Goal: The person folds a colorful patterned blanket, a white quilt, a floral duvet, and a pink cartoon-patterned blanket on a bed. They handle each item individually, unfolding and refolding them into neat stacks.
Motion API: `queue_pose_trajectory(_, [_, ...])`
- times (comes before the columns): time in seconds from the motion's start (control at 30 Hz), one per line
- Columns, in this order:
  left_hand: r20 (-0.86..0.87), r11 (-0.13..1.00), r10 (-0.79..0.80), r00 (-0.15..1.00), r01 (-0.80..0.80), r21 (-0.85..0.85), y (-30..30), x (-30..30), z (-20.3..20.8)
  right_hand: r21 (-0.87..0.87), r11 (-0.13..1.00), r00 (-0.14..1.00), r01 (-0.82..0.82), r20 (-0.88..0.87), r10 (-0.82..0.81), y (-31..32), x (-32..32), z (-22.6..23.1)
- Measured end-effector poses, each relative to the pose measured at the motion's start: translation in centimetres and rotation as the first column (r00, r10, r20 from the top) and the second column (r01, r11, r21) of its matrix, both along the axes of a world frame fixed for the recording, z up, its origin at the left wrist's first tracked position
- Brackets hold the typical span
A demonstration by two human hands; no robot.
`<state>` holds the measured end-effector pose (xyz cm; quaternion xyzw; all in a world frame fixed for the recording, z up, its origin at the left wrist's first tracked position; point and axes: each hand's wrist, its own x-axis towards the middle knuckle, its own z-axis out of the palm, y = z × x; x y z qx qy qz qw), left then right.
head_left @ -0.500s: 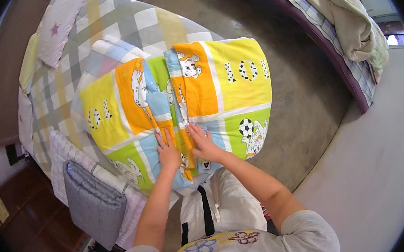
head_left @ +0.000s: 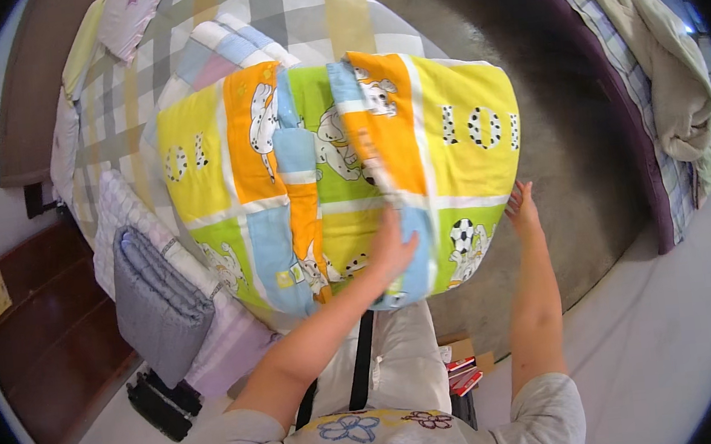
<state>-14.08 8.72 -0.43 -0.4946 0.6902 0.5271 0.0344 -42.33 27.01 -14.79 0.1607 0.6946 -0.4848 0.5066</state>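
A thick quilt (head_left: 468, 151), printed with yellow, orange, green and blue squares and spotted dogs, lies with both sides folded toward the middle. A strip of green and yellow shows between the two folded flaps. My left hand (head_left: 392, 248) crosses to the inner edge of the right flap and touches it, its fingers smeared by motion. At the quilt's outer right edge, my right hand (head_left: 523, 206) has its fingers apart and stretched up against the fabric.
Beneath the quilt is a bed with a checked sheet (head_left: 300, 0). A grey folded blanket (head_left: 162, 305) lies on its near left corner, a starred pillow (head_left: 130, 17) at far left. Another bed, holding a beige blanket (head_left: 686, 96), stands right. Small boxes (head_left: 464, 374) sit by my legs.
My left hand has crossed from the left flap to the right one. My right hand has gone out to the quilt's right edge. The gap between the flaps is wider.
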Motion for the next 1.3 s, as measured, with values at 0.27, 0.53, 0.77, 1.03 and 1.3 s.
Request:
queue_pose_trajectory(0.27, [-0.391, 0.95, 0.119, 0.913, 0.01, 0.311, 0.9, -3.1, 5.0, -0.113, 0.993, 0.984, 0.035, 0.179, -0.014, 1.0, -0.1, -2.9])
queue_pose_trajectory(0.53, [-0.193, 0.975, 0.136, 0.972, -0.165, -0.145, -2.4, 5.0, 0.8, -0.238, 0.965, 0.972, 0.111, 0.226, -0.057, -0.9, 2.7, -2.1])
queue_pose_trajectory(0.77, [-0.154, 0.918, 0.009, 0.988, -0.069, -0.389, -3.3, 6.2, 4.8, -0.238, 0.969, 0.996, -0.069, 0.038, 0.08, -0.2, 1.1, 5.0])
queue_pose_trajectory(1.03, [0.447, 0.874, -0.177, 0.877, 0.349, -0.338, -1.8, 7.2, 3.5, -0.181, 0.95, 0.967, -0.255, -0.04, 0.251, -1.3, 1.3, 11.9])
queue_pose_trajectory(1.3, [0.092, 0.939, -0.341, 0.936, 0.344, -0.02, -0.7, 12.6, -0.2, -0.161, 0.869, 0.849, -0.468, -0.354, 0.392, -6.4, 10.4, 31.8])
